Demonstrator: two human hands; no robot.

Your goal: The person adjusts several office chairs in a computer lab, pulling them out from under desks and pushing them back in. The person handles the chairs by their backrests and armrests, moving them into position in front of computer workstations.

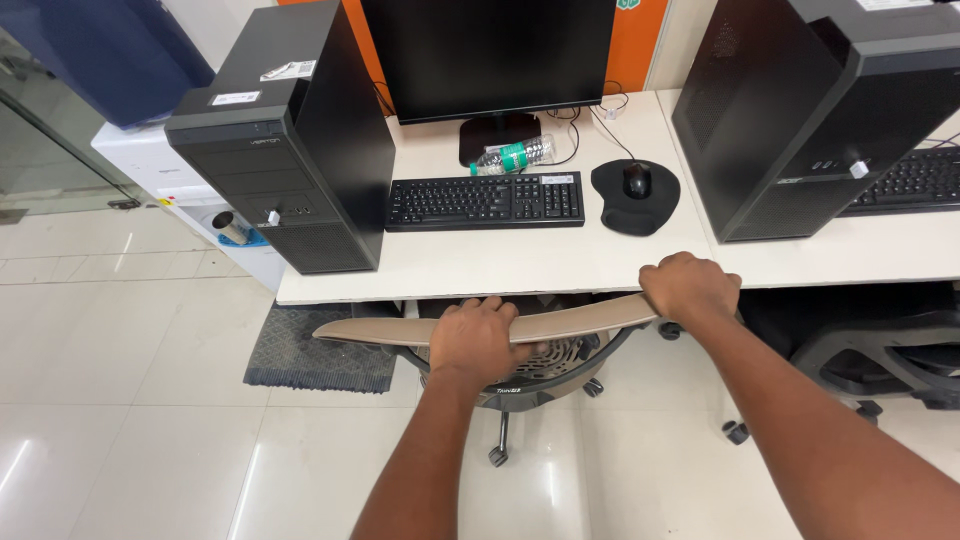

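Tan, curved chair back [585, 320] (smooth top edge) sits clasped by 2 hands: left grip [480, 340] mid-rim, right grip [690, 288] at its end.

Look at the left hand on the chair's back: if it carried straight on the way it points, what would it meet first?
Probably the front edge of the white desk, just beyond the left hand gripping the chair's top rail; depth is unclear, so it might pass underneath.

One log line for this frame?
left hand: grips tan curved chair backrest top | right hand: grips same | chair: at white desk
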